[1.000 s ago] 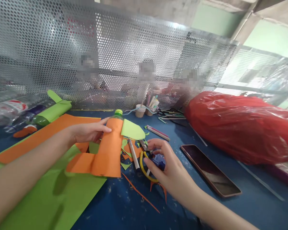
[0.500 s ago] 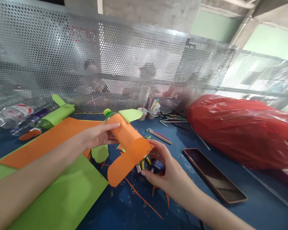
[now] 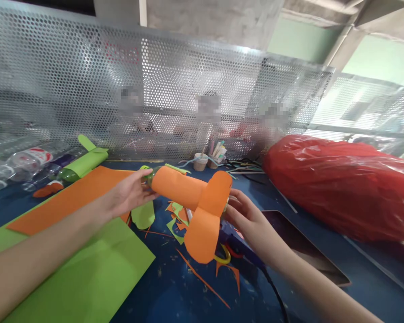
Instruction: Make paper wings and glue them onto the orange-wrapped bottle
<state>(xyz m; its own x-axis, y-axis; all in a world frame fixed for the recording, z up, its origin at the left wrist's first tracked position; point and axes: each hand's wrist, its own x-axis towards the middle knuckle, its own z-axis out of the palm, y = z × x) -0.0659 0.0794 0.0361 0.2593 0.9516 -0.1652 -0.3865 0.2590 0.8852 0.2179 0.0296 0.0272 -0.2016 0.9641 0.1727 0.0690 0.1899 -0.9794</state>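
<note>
A plastic bottle wrapped in orange paper lies nearly level between my hands, above the blue table. Orange rounded flaps stick out near its base, and a green piece shows along its far side. My left hand grips the green neck end. At the base end, my right hand has its fingers curled against the bottle. Below are paper scraps, yellow scissor handles partly hidden, and a dark blue corded tool under my right hand.
Green sheets and an orange sheet lie at left. Behind them are clear bottles and a green-wrapped bottle. A phone and a red plastic bag are at right. Cups stand before a perforated metal screen; people are behind it.
The bottle has been turned and levelled, its base swinging right and upward. My left hand has shifted to the neck, and my right hand has moved right with the base.
</note>
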